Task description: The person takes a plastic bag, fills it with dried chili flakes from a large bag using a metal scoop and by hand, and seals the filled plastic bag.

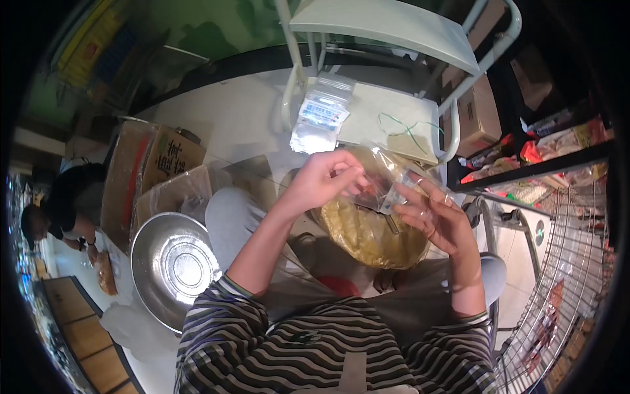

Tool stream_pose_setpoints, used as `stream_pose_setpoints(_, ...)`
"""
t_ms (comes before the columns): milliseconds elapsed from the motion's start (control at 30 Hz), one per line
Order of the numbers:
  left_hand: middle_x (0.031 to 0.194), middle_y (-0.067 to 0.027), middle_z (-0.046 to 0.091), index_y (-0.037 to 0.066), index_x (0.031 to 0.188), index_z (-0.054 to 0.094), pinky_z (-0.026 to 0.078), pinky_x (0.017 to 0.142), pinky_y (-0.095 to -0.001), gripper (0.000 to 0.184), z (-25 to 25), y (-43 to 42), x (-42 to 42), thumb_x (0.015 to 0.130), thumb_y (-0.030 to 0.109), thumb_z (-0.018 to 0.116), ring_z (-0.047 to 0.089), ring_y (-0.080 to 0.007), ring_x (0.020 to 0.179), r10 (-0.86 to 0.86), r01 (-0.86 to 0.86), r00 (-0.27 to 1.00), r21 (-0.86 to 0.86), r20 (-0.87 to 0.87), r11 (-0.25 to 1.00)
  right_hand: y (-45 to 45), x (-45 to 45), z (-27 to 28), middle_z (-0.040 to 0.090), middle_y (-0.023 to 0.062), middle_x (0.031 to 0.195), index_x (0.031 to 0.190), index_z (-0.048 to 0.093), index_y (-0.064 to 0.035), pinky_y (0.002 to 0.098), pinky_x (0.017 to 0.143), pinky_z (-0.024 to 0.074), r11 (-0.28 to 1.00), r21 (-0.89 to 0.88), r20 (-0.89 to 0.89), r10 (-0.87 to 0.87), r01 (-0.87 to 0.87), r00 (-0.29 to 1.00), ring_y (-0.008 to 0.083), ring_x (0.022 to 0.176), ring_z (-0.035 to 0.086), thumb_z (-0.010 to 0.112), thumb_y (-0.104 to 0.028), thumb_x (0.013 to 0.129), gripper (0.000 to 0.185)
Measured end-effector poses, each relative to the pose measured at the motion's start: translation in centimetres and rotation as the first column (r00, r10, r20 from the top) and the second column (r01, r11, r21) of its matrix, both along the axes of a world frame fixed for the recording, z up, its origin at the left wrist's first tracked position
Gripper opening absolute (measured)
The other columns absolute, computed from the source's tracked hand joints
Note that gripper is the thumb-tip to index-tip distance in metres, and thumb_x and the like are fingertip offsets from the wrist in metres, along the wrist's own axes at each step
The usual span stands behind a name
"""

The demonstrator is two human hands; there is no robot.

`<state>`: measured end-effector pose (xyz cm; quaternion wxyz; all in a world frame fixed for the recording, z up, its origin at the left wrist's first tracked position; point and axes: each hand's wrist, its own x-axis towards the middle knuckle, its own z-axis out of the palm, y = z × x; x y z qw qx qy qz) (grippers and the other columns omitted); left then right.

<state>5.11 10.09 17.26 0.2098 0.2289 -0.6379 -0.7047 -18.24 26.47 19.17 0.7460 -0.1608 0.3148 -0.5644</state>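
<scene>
A clear plastic bag (379, 174) with a small printed label is held up between my two hands. My left hand (331, 180) pinches its near left edge with thumb and fingers. On the other side my right hand (433, 213) has its bent fingers against the bag, the thumb side partly hidden by the film. Some reddish contents show blurrily through the plastic. Just below both hands is a round container lined with a yellow plastic bag (374, 240), between my knees. What lies inside the yellow bag is mostly covered.
Flat clear printed bags (321, 115) lie on the lower step of a pale metal step stand (384, 29), with a loop of green string (410, 128). A steel basin (174, 269) and cardboard boxes (174, 154) are left. A wire cart (558, 289) stands right. Another person (75, 197) works far left.
</scene>
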Motion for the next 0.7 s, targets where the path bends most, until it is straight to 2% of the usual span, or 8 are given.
stream_pose_setpoints(67, 0.088, -0.0096, 0.071, -0.003, 0.099, 0.063, 0.054, 0.067, -0.0242, 0.012, 0.9, 0.4, -0.2, 0.098, 0.008, 0.059, 0.064, -0.0095, 0.072, 0.047, -0.05, 0.997, 0.045, 0.064, 0.998, 0.1, -0.1, 0.2, 0.035, 0.0251, 0.151, 0.153, 0.022, -0.0007, 0.041, 0.102, 0.0503, 1.0, 0.003, 0.023, -0.021, 0.021, 1.0, 0.0411, 0.126, 0.053, 0.051, -0.014, 0.098, 0.063)
stream_pose_setpoints(200, 0.088, -0.0093, 0.071, -0.003, 0.098, 0.064, 0.054, 0.067, -0.0245, 0.012, -0.3, -0.6, 0.2, 0.098, 0.009, 0.059, 0.063, -0.0093, 0.071, -0.04, 0.04, 0.994, 0.002, 0.106, 0.999, 0.2, -0.2, 0.8, 0.032, 0.0258, 0.153, 0.153, 0.022, -0.0008, 0.041, 0.106, 0.0469, 0.999, -0.04, -0.005, -0.004, 0.003, 1.0, 0.042, 0.13, 0.049, 0.05, -0.016, 0.098, 0.063)
stream_pose_setpoints(267, 0.088, -0.009, 0.071, -0.003, 0.099, 0.064, 0.054, 0.067, -0.0248, 0.013, -0.2, -0.6, 0.1, 0.098, 0.01, 0.059, 0.064, -0.0096, 0.071, 0.028, -0.021, 0.99, -0.057, 0.14, 0.998, 0.3, -0.2, 0.8, 0.031, 0.0266, 0.153, 0.153, 0.022, -0.0002, 0.0418, 0.11, 0.0421, 0.998, -0.059, -0.015, 0.019, -0.02, 1.0, 0.0427, 0.134, 0.044, 0.049, -0.017, 0.099, 0.063)
stream_pose_setpoints(300, 0.088, -0.0079, 0.07, -0.002, 0.1, 0.064, 0.053, 0.068, -0.024, 0.013, -0.2, -0.7, 0.1, 0.098, 0.01, 0.059, 0.063, -0.0096, 0.073, 0.033, -0.023, 0.991, -0.074, 0.132, 0.997, 0.4, -0.3, 0.6, 0.029, 0.0273, 0.154, 0.152, 0.025, 0.0016, 0.043, 0.114, 0.035, 0.996, -0.076, -0.023, 0.034, -0.036, 0.999, 0.0434, 0.138, 0.037, 0.049, -0.02, 0.099, 0.061)
stream_pose_setpoints(400, 0.089, -0.0064, 0.07, -0.002, 0.1, 0.065, 0.052, 0.071, -0.0234, 0.013, -0.3, -0.8, 0.3, 0.098, 0.009, 0.059, 0.063, -0.0091, 0.075, 0.019, -0.013, 0.995, -0.065, 0.1, 0.998, 0.6, -0.7, 0.0, 0.027, 0.0275, 0.155, 0.149, 0.031, 0.0035, 0.0439, 0.117, 0.0299, 0.99, -0.127, 0.0, 0.063, -0.062, 0.998, 0.0439, 0.141, 0.032, 0.05, -0.022, 0.099, 0.059)
stream_pose_setpoints(533, 0.088, -0.0043, 0.069, -0.002, 0.099, 0.065, 0.051, 0.072, -0.0232, 0.012, -0.7, -0.9, 0.6, 0.097, 0.008, 0.06, 0.062, -0.0084, 0.077, -0.041, 0.05, 0.991, -0.064, 0.126, 0.997, 0.6, -0.9, -0.3, 0.026, 0.0277, 0.155, 0.147, 0.035, 0.0043, 0.0446, 0.118, 0.0262, 0.986, -0.153, 0.018, 0.063, -0.06, 0.998, 0.0438, 0.143, 0.029, 0.05, -0.024, 0.098, 0.058)
stream_pose_setpoints(600, 0.087, -0.0029, 0.067, -0.002, 0.098, 0.065, 0.05, 0.072, -0.0235, 0.011, -1.0, -1.4, 0.9, 0.097, 0.008, 0.06, 0.06, -0.0078, 0.076, -0.112, 0.126, 0.98, -0.075, 0.163, 0.989, 0.6, -1.1, -0.2, 0.027, 0.0252, 0.156, 0.148, 0.033, 0.0044, 0.0442, 0.119, 0.0252, 0.979, -0.183, 0.024, 0.097, -0.091, 0.995, 0.0419, 0.143, 0.03, 0.043, -0.024, 0.102, 0.055)
stream_pose_setpoints(700, 0.085, -0.0018, 0.066, -0.002, 0.097, 0.065, 0.049, 0.071, -0.0234, 0.012, -0.6, -1.6, 1.1, 0.098, 0.009, 0.059, 0.059, -0.0073, 0.076, -0.082, 0.101, 0.985, -0.119, 0.153, 0.988, 0.6, -0.8, 0.2, 0.025, 0.0255, 0.156, 0.148, 0.032, 0.0037, 0.0447, 0.119, 0.0245, 0.977, -0.191, 0.035, 0.106, -0.098, 0.994, 0.0433, 0.143, 0.029, 0.043, -0.025, 0.102, 0.056)
